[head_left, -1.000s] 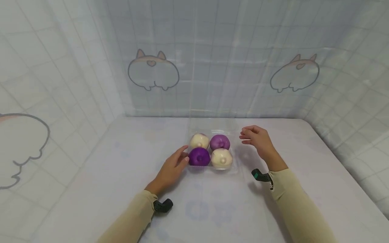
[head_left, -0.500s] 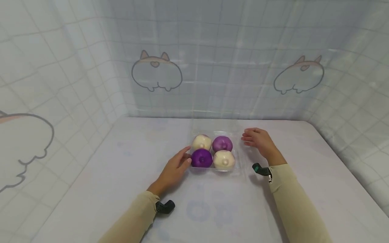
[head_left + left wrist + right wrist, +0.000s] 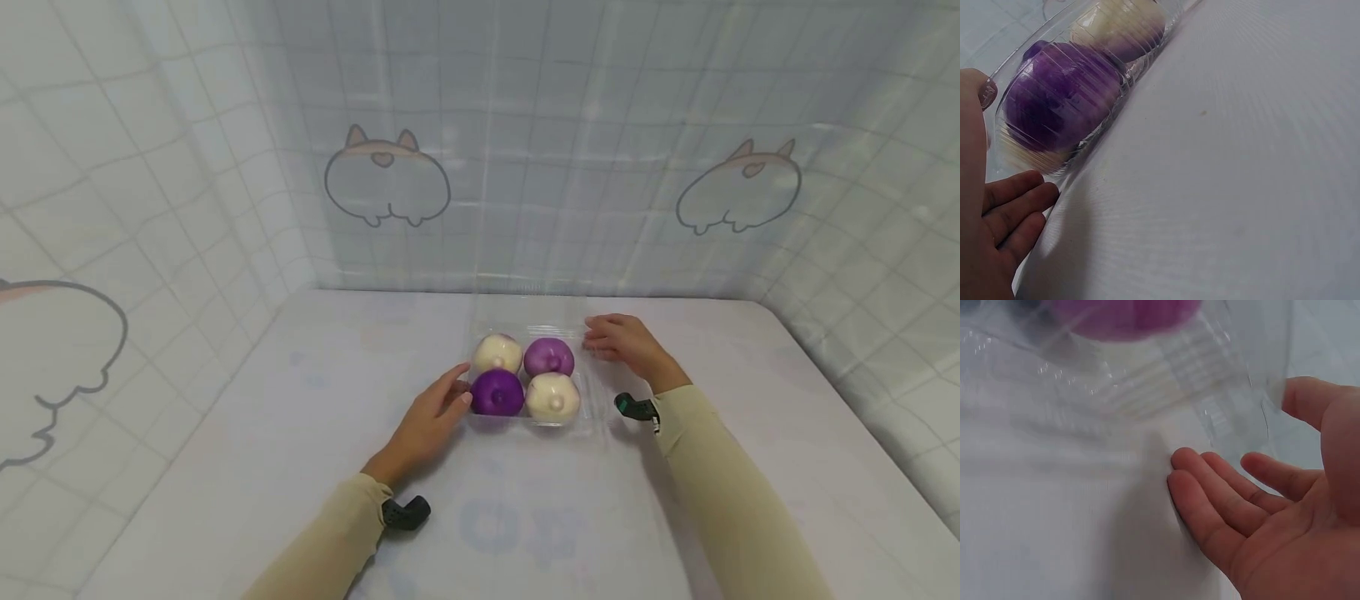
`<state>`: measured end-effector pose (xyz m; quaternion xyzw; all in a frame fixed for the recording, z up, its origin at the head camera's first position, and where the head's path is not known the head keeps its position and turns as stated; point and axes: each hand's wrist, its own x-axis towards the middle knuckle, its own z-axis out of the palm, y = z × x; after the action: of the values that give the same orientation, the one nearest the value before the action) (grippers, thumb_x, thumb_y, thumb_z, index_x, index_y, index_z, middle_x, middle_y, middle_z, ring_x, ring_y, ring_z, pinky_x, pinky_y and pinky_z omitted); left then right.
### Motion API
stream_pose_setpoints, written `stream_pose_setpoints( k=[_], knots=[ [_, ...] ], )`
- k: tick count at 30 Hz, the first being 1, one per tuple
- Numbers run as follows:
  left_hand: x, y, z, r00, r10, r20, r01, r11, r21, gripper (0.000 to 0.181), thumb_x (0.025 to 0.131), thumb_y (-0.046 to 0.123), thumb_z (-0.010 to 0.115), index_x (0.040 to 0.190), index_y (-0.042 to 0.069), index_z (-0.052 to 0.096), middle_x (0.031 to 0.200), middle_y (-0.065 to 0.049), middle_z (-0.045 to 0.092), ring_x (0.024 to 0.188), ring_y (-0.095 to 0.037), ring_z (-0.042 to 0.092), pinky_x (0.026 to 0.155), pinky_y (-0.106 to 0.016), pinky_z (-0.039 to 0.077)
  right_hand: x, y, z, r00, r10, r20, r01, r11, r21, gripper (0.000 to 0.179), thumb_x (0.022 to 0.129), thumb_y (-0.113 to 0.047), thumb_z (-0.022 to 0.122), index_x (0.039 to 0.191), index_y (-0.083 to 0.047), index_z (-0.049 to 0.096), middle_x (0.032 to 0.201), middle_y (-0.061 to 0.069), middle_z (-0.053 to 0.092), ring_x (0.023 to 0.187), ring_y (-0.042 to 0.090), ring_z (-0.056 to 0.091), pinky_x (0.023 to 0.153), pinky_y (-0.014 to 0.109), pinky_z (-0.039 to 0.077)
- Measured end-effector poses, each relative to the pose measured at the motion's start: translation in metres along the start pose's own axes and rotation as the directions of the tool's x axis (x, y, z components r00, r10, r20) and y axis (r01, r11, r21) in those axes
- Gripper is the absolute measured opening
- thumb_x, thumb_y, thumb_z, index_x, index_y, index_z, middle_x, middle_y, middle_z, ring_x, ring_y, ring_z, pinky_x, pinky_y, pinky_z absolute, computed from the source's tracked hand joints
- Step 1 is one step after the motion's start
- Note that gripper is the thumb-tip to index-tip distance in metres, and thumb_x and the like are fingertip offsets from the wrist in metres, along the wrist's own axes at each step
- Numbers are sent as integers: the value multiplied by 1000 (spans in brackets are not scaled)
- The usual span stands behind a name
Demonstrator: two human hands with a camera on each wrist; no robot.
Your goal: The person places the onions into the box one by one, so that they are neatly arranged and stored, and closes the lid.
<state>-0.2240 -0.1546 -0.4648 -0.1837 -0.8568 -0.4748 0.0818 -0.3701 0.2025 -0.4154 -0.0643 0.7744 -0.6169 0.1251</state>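
A clear plastic box [image 3: 594, 402] holds several glossy round onion-like bulbs, each with a small nub. At its front left lies a deep purple bulb [image 3: 497, 392], with a cream bulb [image 3: 553, 397] beside it. Behind them sit a second cream one and a lighter purple bulb [image 3: 549, 356]. The lid [image 3: 525, 311] stands raised at the back. My left hand [image 3: 422, 423] is at the box's left side, thumb and fingers spread at its ridged wall [image 3: 1100, 134]. My right hand [image 3: 628, 343] is by the back right corner, fingers loosely bent, thumb right at the clear plastic edge [image 3: 1279, 369].
The box rests on a table covered with a pale cloth [image 3: 330, 375], toward its far side. A white gridded curtain [image 3: 525, 167] with cartoon animal drawings rises behind the table and along both sides.
My right hand has moved left, closer to the back right corner of the box and its lid. My left hand stays beside the box, and the bulbs have not moved within it.
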Motion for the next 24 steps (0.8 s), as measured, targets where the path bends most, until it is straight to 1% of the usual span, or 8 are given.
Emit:
stream_pose_setpoints(
  k=[4, 8, 11, 15, 19, 22, 24],
  knots=[
    [0, 0, -2, 1000, -7, -5, 7, 1000, 6, 52, 105, 29, 53, 154, 19, 40, 129, -8, 64, 120, -23, 60, 108, -44, 42, 4, -5, 9, 1000, -9, -6, 9, 1000, -29, 63, 99, -36, 64, 142, 7, 46, 130, 27, 60, 104, 22, 70, 81, 27, 57],
    [0, -1, 1, 1000, -7, -5, 7, 1000, -8, 53, 105, 29, 54, 154, 18, 39, 128, -8, 64, 118, -22, 61, 105, -44, 45, 4, -5, 13, 999, -6, -33, 4, 998, -59, 64, 100, -32, 64, 147, 5, 42, 129, 26, 62, 98, 16, 71, 81, 26, 57],
    [-1, 0, 0, 1000, -10, 3, 10, 1000, -17, 54, 104, 30, 55, 154, 18, 39, 128, -8, 64, 116, -22, 62, 104, -43, 46, 2, -5, 14, 998, -1, -58, -2, 999, -48, 63, 100, -29, 63, 150, 2, 40, 131, 25, 61, 97, 15, 71, 81, 25, 57],
    [0, 4, 0, 1000, -21, 3, 21, 1000, -17, 53, 104, 28, 55, 154, 19, 40, 128, -7, 64, 115, -20, 62, 104, -41, 46, -1, -4, 14, 998, -3, -68, 2, 1000, -13, 63, 100, -25, 63, 151, 0, 38, 134, 26, 58, 100, 17, 70, 84, 26, 56],
    [-1, 7, 0, 1000, -30, -8, 30, 1000, -4, 53, 103, 27, 57, 153, 20, 41, 125, -6, 64, 114, -21, 62, 103, -42, 46, -4, -4, 15, 997, -25, -67, 25, 1000, -5, 64, 100, -23, 63, 154, -1, 34, 136, 26, 57, 101, 17, 70, 85, 28, 56],
    [-1, 8, 0, 999, -39, -2, 39, 999, 8, 55, 102, 30, 58, 153, 21, 41, 124, -5, 65, 115, -22, 61, 104, -45, 44, -7, -4, 15, 994, -61, -86, 61, 998, 2, 62, 101, -18, 61, 154, -1, 33, 139, 24, 56, 98, 14, 69, 83, 28, 57],
    [-1, 8, -1, 999, -43, 8, 43, 999, 21, 57, 101, 33, 59, 154, 21, 40, 124, -5, 65, 116, -23, 61, 105, -47, 43, -8, -3, 16, 992, -88, -88, 89, 996, 9, 61, 102, -15, 59, 155, 0, 32, 143, 22, 53, 99, 12, 68, 83, 26, 56]
  ],
)
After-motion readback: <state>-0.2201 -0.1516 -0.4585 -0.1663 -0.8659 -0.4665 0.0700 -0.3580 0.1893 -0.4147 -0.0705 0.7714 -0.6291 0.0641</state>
